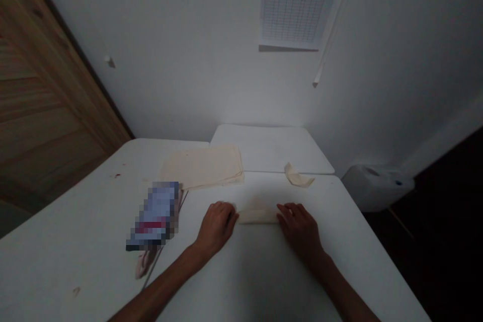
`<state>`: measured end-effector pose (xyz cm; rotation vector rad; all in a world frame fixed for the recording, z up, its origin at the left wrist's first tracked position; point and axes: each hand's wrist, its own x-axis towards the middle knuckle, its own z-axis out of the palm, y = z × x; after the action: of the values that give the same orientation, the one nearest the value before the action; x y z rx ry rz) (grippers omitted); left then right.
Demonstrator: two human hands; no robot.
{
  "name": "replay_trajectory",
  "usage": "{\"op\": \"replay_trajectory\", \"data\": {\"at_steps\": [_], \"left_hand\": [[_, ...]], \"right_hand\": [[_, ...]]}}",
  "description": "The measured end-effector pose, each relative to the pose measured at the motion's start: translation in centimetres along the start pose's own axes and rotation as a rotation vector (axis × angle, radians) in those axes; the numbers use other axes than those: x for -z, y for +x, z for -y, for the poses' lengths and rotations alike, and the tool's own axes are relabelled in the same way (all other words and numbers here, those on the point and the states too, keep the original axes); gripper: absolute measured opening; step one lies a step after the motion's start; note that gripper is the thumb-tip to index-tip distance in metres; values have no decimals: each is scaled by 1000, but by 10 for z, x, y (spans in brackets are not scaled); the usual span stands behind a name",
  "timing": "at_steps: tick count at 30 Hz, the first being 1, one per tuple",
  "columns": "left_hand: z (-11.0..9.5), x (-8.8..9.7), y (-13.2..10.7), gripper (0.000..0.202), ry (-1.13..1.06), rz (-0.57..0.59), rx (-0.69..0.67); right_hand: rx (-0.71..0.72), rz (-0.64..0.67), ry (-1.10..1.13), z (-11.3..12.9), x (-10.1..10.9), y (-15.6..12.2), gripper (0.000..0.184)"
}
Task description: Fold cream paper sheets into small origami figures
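A thin cream-coloured sheet, folded or rolled into a narrow strip (257, 217), lies across the white table in front of me. My left hand (219, 220) is closed at its left end, the thumb and forefinger pinching the tip. At the right end, my right hand (298, 224) has its fingers bent down onto the strip, gripping its edge. A stack of flat cream sheets (206, 165) lies beyond my left hand. Farther off to the right is a small curled cream piece (297, 177), apart from both hands.
Left of my forearm lies a blurred-out blue item (156, 216) on some pinkish cloth (142, 264). The white tables (94, 211) meet at a seam. A printed chart (300, 12) hangs on the wall. A pale container (377, 186) stands beyond the table's right edge.
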<state>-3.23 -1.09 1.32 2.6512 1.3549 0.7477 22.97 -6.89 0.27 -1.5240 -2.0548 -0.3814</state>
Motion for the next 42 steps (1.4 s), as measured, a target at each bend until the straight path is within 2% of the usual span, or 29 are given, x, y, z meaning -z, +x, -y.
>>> {"op": "replay_trajectory", "data": {"at_steps": [4,6,9,15,33,36,39,42], "left_hand": [[-1,0,0,21,2,-1,6],[-1,0,0,21,8,-2,7],[0,-1,-1,21,18,-7,6],[-1,-1,-1,21,21,15,19],[-1,-1,-1,20,18,0,11],[1,0,-3,14,3,-42,13],[-2,0,-10,21,52,-117,-33],[-13,0,-23,25,117,-78,-195]], "right_hand": [[218,59,28,22,3,0,26],[295,132,98,32,4,0,26],[284,192,176,40,3,0,29],[250,254,197,38,5,-1,32],[210,275,178,39,6,-2,33],[207,281,176,40,7,-2,33],[203,288,168,40,8,-2,33],[206,293,175,40,8,-2,33]]}}
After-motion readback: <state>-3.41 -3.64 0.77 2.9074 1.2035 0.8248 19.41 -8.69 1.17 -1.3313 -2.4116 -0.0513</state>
